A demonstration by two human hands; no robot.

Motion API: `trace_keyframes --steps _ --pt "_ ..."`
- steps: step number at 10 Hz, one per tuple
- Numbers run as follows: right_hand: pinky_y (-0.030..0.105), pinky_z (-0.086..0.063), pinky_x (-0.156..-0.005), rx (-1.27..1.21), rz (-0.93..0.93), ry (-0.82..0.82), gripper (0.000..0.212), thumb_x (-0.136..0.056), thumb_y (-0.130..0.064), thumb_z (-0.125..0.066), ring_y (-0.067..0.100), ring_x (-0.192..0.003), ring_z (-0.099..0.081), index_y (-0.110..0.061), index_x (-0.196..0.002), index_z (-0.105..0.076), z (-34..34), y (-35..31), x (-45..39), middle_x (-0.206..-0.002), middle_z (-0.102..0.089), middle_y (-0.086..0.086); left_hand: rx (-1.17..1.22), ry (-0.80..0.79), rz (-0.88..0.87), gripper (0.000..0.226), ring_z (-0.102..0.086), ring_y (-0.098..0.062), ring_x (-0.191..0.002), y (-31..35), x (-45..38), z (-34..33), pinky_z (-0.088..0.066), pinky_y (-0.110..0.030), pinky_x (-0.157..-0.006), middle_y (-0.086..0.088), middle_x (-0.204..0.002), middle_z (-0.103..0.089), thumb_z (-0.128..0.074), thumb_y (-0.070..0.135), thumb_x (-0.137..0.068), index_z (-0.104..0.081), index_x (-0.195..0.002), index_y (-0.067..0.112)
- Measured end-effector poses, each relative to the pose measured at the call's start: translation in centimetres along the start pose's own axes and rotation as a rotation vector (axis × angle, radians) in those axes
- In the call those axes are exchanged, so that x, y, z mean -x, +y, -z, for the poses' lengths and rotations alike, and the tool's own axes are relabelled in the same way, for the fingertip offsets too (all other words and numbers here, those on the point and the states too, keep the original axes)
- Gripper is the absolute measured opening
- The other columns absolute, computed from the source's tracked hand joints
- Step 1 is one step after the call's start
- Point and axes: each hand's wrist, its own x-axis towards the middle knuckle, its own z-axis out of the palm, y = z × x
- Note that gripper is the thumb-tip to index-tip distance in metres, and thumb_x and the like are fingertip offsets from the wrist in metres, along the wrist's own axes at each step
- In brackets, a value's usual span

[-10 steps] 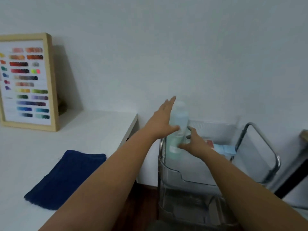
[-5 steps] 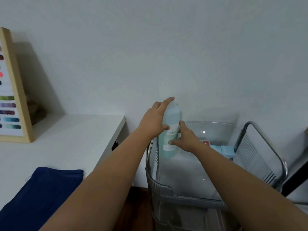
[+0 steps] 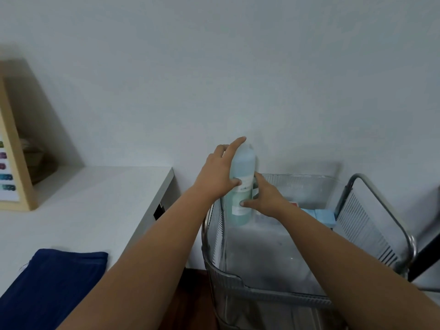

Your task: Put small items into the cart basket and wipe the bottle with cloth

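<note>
Bottle upright in cart basket, left hand and right hand fingers gripping it; small items inside; cloth on counter, wiping apparently not yet begun

Translucent plastic bottle, clear ribbed plastic basket, matt cloth.

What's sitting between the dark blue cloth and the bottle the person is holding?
In the head view, only bare white tabletop and the person's left forearm lie between the dark blue cloth and the bottle.
</note>
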Motion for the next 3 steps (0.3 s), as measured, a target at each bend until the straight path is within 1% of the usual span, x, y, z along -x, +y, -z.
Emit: trace_keyframes --steps 1,2,3 --pt "0.032 -0.051 -0.081 -0.188 -0.061 0.111 0.103 -0.068 -0.02 -0.087 0.019 -0.1 -0.06 -0.032 -0.148 -0.024 1.1 -1.0 1.3 -0.127 -0.048 -0.003 0.015 0.032 0.023 0.121 -0.039 -0.029 -0.131 0.1 0.8 0.3 -0.043 -0.044 -0.103 0.002 -0.153 -0.027 -0.087 0.032 -0.064 -0.004 -0.149 0.055" --pt "0.027 -0.049 -0.07 -0.418 -0.097 0.298 0.085 -0.072 -0.02 -0.084 0.015 -0.099 -0.061 -0.035 -0.139 -0.036 2.4 -2.4 3.5 -0.121 -0.052 -0.003 0.06 0.061 0.105 0.134 -0.029 -0.032 -0.137 0.3 1.8 0.5 -0.032 -0.049 -0.111 -0.001 -0.158 -0.017 -0.088 0.047 -0.06 0.011 -0.149 0.051" --pt "0.026 -0.05 -0.072 -0.608 -0.018 0.519 0.055 -0.077 -0.017 -0.079 0.016 -0.096 -0.063 -0.034 -0.121 -0.051 4.8 -3.7 6.7 -0.111 -0.06 0.0 0.077 0.04 0.284 0.129 -0.024 -0.033 -0.139 0.1 2.9 0.2 -0.029 -0.05 -0.111 -0.003 -0.159 -0.013 -0.081 0.04 -0.071 0.021 -0.149 0.043"
